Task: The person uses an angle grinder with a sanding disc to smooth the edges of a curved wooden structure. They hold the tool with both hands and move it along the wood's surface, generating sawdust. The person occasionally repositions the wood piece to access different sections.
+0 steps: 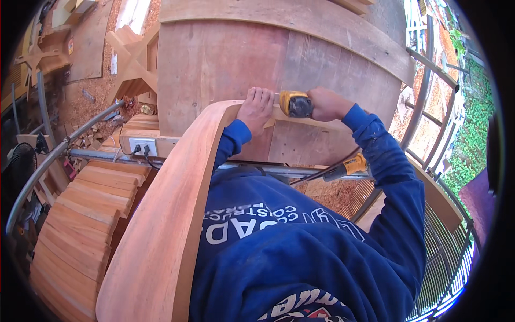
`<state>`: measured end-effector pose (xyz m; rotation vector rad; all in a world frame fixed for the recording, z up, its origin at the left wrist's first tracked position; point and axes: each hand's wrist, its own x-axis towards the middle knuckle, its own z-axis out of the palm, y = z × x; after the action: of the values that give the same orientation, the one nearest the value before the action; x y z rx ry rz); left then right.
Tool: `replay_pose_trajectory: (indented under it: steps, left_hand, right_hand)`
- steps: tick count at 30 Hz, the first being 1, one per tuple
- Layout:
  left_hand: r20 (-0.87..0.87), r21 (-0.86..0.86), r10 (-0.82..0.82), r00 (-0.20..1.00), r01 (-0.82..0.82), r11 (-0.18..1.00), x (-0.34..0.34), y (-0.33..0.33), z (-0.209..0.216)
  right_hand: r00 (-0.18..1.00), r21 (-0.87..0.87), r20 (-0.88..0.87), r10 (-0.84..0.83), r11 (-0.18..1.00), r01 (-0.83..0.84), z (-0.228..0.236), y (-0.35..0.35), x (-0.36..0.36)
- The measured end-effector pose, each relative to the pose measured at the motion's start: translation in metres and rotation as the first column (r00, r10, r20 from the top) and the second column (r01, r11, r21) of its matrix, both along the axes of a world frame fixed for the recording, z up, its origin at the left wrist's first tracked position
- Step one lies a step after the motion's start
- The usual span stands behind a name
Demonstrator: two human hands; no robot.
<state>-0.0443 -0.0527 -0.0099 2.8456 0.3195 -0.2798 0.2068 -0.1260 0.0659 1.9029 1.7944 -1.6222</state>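
A large curved reddish wooden plank (155, 214) slants from the lower left up to the worktable (214, 64), passing along my left side. At its upper end my left hand (256, 111) is closed over the wood, fingers bent together. Just right of it, my right hand (328, 104) grips a yellow-and-black power drill (295, 104). The drill points left, toward my left hand and a narrow wooden piece beneath it. Its tip, close to my left fingers, is hard to make out.
A second yellow-and-black power tool (348, 166) lies at the table's near edge. Left stand a white outlet box (143, 146) with black plugs, stacked wooden pieces (80, 231), a metal pipe rail (48, 161) and an X-shaped wooden piece (131, 59). A long board (300, 24) crosses the table's far side.
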Motion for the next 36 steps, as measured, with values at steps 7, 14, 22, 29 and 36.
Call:
replay_pose_trajectory:
  steps: [7, 14, 22, 29, 36]
  left_hand:
    - [0.136, 0.042, 0.053, 0.989, -0.059, 0.997, -0.014, -0.019, 0.005]
    - [0.181, 0.049, 0.134, 0.974, -0.145, 0.988, -0.042, -0.045, 0.010]
    - [0.149, 0.092, 0.125, 0.981, -0.140, 0.986, -0.034, -0.027, 0.001]
    - [0.127, 0.096, -0.007, 0.992, -0.005, 0.995, -0.031, -0.016, -0.019]
    - [0.134, 0.105, -0.052, 0.990, 0.038, 0.994, -0.029, -0.012, -0.016]
  right_hand:
    - [0.886, -0.121, -0.225, -0.404, 0.914, 0.386, 0.064, 0.077, 0.015]
    - [0.956, -0.303, -0.180, -0.233, 0.937, 0.172, 0.020, 0.120, -0.032]
    - [0.947, -0.285, -0.137, -0.292, 0.927, 0.245, 0.056, 0.049, 0.000]
    - [0.995, -0.104, -0.078, -0.065, 0.993, 0.057, -0.010, -0.001, 0.010]
    - [0.976, 0.111, -0.207, -0.068, 0.989, 0.093, -0.047, -0.006, 0.014]
